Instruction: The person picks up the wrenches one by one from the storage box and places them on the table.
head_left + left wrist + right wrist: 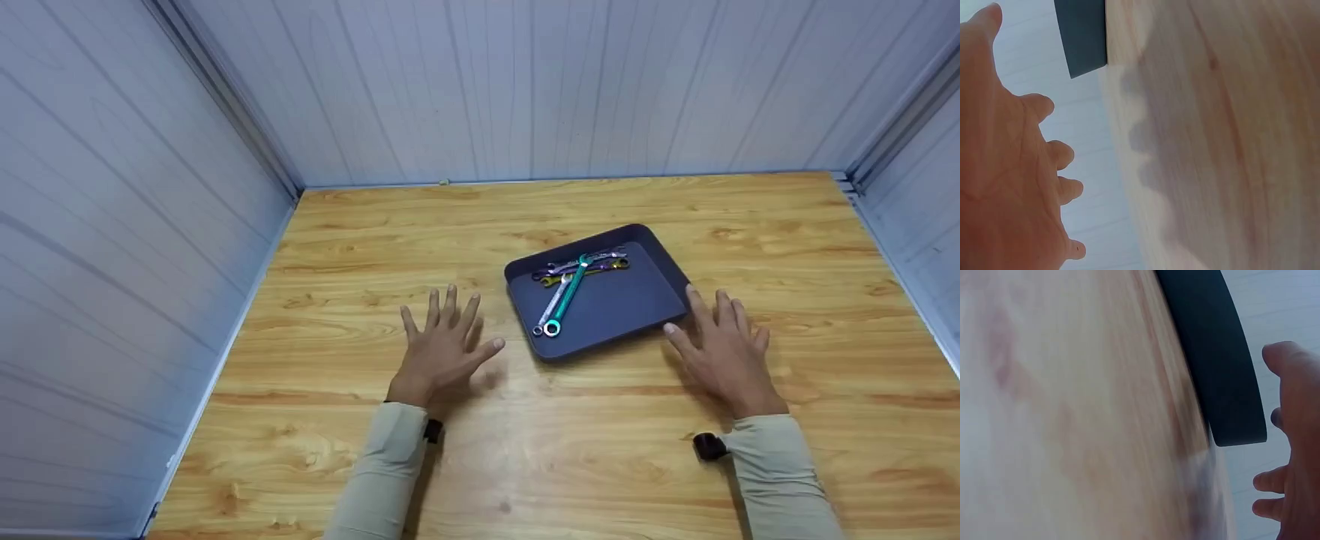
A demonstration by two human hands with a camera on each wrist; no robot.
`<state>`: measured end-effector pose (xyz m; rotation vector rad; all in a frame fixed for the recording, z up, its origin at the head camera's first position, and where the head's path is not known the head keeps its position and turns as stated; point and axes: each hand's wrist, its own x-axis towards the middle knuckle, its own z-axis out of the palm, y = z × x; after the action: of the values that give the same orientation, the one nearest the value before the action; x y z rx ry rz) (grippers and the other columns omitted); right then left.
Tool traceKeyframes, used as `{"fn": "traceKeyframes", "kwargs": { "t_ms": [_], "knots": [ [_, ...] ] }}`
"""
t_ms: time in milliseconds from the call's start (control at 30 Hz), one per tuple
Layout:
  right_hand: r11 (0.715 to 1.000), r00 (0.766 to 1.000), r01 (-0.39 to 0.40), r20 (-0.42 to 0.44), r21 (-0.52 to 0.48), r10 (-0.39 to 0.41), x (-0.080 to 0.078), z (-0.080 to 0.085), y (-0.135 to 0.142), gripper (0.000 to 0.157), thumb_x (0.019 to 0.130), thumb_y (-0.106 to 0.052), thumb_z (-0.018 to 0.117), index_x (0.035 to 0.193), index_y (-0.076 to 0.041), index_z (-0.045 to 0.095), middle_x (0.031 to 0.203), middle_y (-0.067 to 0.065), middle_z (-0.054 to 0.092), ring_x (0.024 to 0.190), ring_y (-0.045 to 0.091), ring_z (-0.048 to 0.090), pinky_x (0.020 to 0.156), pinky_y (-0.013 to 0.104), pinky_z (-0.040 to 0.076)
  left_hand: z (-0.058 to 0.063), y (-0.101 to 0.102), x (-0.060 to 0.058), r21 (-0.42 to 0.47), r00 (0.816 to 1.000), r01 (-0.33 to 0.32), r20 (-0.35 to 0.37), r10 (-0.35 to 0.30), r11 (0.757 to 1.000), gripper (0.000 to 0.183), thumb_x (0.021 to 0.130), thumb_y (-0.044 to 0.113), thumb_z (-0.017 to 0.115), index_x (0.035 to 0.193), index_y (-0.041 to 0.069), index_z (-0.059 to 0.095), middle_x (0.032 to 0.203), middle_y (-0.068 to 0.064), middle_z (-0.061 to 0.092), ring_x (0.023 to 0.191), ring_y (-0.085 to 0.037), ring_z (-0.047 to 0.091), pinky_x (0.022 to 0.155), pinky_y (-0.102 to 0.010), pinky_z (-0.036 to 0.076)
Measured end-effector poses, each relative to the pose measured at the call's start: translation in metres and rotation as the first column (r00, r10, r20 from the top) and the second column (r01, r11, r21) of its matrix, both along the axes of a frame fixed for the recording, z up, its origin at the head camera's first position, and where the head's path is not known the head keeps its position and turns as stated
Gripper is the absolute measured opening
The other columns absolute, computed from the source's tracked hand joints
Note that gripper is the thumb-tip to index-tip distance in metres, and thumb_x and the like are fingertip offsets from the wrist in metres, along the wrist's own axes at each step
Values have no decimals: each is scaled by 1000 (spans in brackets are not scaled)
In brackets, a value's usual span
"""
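A dark grey tray [637, 307] sits at an angle on the wooden table, with several combination wrenches inside. A green wrench [570, 296] and a silver wrench [553, 304] lie side by side, slanting toward the tray's near left corner. Behind them a gold wrench [555, 280], a purple wrench [541, 275] and a silver one lie crosswise in a small heap. My left hand [442, 352] is spread over the table left of the tray, holding nothing. My right hand [724, 356] has its fingers extended, fingertips right at the tray's near right corner.
The wooden table [570, 465] runs back to a white panelled wall [495, 90]. Another panelled wall [112, 225] rises along the left edge, and one more [922, 202] on the right. Each wrist carries a small black device.
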<state>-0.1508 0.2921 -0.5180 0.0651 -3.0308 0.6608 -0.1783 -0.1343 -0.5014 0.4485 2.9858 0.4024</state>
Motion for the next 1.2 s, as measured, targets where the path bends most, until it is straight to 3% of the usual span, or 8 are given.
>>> {"fn": "traceKeyframes", "kwargs": {
  "t_ms": [367, 567, 867, 1200],
  "knots": [
    [999, 999, 37, 10, -34, -37, -3, 4, 6, 77, 102, -62, 37, 162, -24, 9, 158, 35, 9, 145, 56, 4, 100, 82, -2, 1, 10, -9, 2, 999, 45, -20, -45, 999, 94, 89, 84, 26, 162, 25, 17, 167, -11, 5, 152, -36, -1, 107, -73, -11],
    [996, 999, 34, 27, -81, -32, -11, 5, -2, 79, 100, -66, 37, 162, -24, 13, 161, 31, 10, 146, 53, 6, 103, 80, 2, 2, 8, -12, 1, 1000, 19, -14, -19, 1000, 93, 90, 83, 29, 162, 26, 17, 167, -10, 5, 152, -35, -2, 108, -72, -11],
    [987, 998, 49, 52, -150, -41, -17, 8, -10, 79, 101, -62, 37, 162, -20, 12, 161, 31, 9, 145, 55, 7, 106, 78, 1, -3, 18, -13, -23, 999, 48, -9, -48, 999, 90, 90, 84, 25, 161, 28, 18, 167, -10, 9, 152, -35, 0, 110, -71, -9],
    [985, 997, 47, 66, -164, -37, -23, 6, -12, 82, 101, -62, 39, 162, -19, 7, 160, 34, 9, 143, 58, 11, 107, 76, 4, 0, 25, -15, 33, 998, 58, 4, -58, 998, 88, 92, 81, 28, 161, 27, 21, 167, -11, 11, 152, -34, 3, 110, -72, -8]
  ]
}}
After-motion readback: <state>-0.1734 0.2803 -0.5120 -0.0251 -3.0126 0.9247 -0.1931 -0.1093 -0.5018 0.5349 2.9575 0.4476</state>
